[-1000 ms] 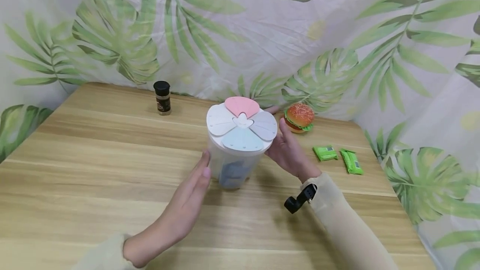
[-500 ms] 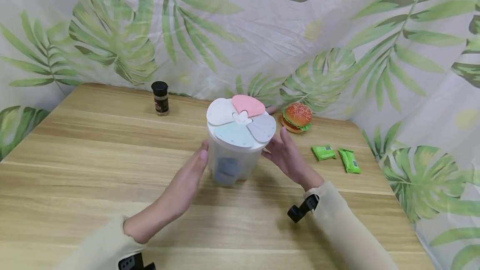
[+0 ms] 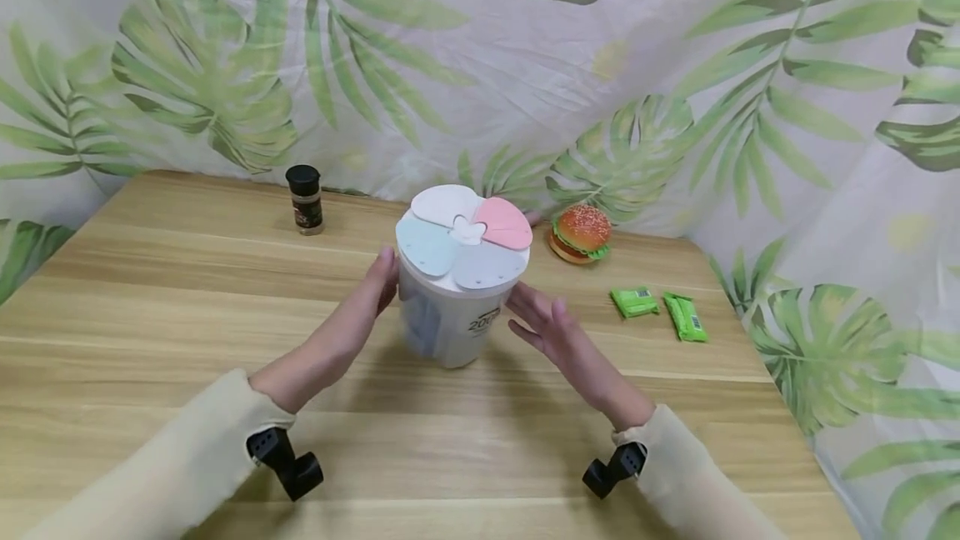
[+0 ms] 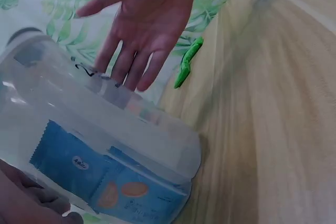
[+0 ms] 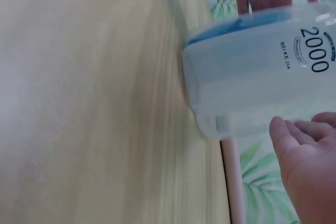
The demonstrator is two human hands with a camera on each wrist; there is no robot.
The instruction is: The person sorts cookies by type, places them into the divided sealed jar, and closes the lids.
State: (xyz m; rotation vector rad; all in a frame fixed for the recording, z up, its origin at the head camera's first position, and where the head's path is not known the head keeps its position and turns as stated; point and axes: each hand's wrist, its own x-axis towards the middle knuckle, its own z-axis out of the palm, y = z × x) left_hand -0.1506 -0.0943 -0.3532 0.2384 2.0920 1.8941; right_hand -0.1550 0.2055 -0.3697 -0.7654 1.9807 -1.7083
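A translucent plastic storage canister [image 3: 457, 323] stands upright on the table, its lid [image 3: 465, 240] divided into pink, white, pale blue and pale grey petals. Blue biscuit packets [image 4: 126, 182] show through its wall, low down. "2000" is printed on the side, facing the right wrist camera. My left hand [image 3: 348, 319] lies along the canister's left side, fingers partly hidden behind it. On the opposite side my right hand [image 3: 562, 344] has its fingers extended, palm toward the wall and fingertips right at it.
A black-capped spice jar [image 3: 305, 200] stands at the back left. Behind and right of the canister sits a toy hamburger [image 3: 581, 233]. Two small green packets [image 3: 634, 302] lie at the right of the wooden table [image 3: 187, 298]. A leaf-patterned cloth [image 3: 360, 48] hangs behind.
The canister has turned clockwise as seen from above: the pink petal went from back to right, and the printed side came into view. Both hands shifted along its sides.
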